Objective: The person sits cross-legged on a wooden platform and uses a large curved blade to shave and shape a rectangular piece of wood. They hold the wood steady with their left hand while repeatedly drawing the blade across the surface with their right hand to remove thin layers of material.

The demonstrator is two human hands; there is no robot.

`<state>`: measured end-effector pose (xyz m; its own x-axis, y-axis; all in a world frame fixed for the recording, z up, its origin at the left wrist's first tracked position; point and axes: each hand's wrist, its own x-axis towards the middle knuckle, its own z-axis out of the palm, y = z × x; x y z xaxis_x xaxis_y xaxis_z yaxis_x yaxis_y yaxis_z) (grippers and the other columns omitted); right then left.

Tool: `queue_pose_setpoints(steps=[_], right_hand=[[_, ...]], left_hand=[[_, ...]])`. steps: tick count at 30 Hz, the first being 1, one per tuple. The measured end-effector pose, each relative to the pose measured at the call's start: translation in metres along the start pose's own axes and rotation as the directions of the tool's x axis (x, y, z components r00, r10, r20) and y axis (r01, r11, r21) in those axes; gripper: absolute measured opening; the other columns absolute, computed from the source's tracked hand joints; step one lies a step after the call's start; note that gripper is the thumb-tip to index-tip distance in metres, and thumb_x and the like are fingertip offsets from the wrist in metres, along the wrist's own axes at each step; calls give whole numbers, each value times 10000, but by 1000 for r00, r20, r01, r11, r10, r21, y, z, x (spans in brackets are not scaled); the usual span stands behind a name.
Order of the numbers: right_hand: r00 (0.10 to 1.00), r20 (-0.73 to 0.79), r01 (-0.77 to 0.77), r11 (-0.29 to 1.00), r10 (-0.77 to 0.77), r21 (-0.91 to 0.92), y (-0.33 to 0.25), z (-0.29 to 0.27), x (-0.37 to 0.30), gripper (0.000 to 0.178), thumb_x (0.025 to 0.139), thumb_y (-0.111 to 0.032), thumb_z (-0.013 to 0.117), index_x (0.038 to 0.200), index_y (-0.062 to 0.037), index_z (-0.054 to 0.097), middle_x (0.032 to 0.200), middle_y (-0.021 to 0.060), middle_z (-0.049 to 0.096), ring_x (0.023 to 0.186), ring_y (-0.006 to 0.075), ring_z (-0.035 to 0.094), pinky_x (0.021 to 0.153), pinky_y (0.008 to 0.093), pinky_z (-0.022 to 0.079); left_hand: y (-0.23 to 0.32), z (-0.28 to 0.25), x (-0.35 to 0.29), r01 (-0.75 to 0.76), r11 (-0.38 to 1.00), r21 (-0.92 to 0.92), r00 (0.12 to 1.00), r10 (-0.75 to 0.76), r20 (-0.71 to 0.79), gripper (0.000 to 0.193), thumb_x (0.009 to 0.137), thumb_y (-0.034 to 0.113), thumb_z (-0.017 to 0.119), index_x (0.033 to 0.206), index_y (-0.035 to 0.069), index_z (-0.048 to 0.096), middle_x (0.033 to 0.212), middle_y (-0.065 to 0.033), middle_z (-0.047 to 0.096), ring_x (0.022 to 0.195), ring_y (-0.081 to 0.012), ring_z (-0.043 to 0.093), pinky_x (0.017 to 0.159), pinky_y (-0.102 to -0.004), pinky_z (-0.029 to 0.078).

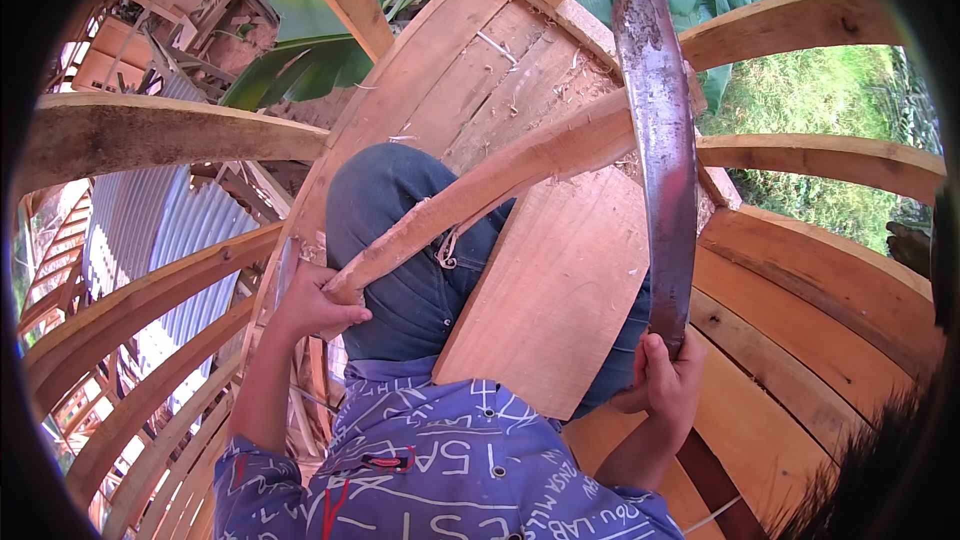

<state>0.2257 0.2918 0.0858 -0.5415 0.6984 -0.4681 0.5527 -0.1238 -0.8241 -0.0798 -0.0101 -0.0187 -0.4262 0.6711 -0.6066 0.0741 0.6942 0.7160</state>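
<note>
A purple shirt (430, 480) with white marks is seen at the near end of the wide board (550, 290), which is the landmark here. To the right of the wide board, the right hand (668, 377) is curled tight around the handle end of a big knife (657, 150). To its left, the left hand (325, 300) is wrapped around the near end of a curved piece of wood (490, 175), with the thumb bent over. Blue trousers (385, 220) are seen on both sides of the wide board. The curved piece of wood is held slanting over the left knee and across past the wide board's far end. The knife's blade is pointed away and is seen in front of the wood's far tip; whether they are touching cannot be told. Past the wide board, flat planks (440, 90) are dotted with wood curls (497, 48). Curved wooden ribs (180, 132) are set on both sides. Farther out, big green leaves (300, 70) are seen beyond the wide board, wavy metal sheets (200, 250) to its left, and grass (800, 110) to its far right.
</note>
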Motion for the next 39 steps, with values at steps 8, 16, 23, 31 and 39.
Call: queue_pose_setpoints(steps=[8, 16, 23, 31, 39], right_hand=[[990, 127, -48, 988, 67, -148, -3, 14, -2, 145, 908, -130, 638, 874, 2, 590, 550, -21, 519, 465, 44, 483, 429, 220, 363], [989, 127, -72, 995, 80, -70, 6, 18, -2, 157, 885, -125, 672, 903, 14, 601, 576, -11, 543, 481, 39, 484, 436, 218, 374], [995, 75, -65, 995, 71, -69, -7, 20, -2, 174, 880, -132, 677, 904, 28, 611, 566, -10, 537, 491, 41, 493, 449, 225, 384], [994, 78, -74, 995, 79, -72, 0, 16, -9, 159, 868, -129, 689, 884, 12, 618, 553, -17, 528, 466, 37, 473, 429, 230, 363], [967, 250, 10, 971, 51, -238, 11, 21, -14, 250, 813, -158, 759, 852, 42, 615, 544, 61, 500, 466, 62, 389, 441, 264, 341]], left_hand=[[3, 2, 0, 35, 999, -37, 999, -36, -24, 361, 568, 298, 907, 689, 20, 710, 613, -34, 663, 572, -101, 610, 641, -247, 480], [2, 2, 1, 33, 997, 72, 999, -32, -14, 382, 568, 377, 881, 680, 51, 715, 608, -26, 658, 676, -118, 618, 1031, -308, 333], [-3, 3, 2, 231, 960, -160, 972, -219, 87, 379, 536, 373, 886, 661, 61, 712, 610, -40, 653, 800, -139, 625, 1093, -375, 253], [-16, 4, 2, 73, 996, -49, 997, -72, 24, 375, 567, 418, 868, 664, 84, 727, 601, -8, 669, 652, -129, 648, 1156, -414, 102], [-7, 2, 2, 11, 996, 91, 1000, -10, -14, 377, 589, 380, 880, 699, 56, 723, 619, -17, 666, 652, -114, 640, 902, -307, 418]])
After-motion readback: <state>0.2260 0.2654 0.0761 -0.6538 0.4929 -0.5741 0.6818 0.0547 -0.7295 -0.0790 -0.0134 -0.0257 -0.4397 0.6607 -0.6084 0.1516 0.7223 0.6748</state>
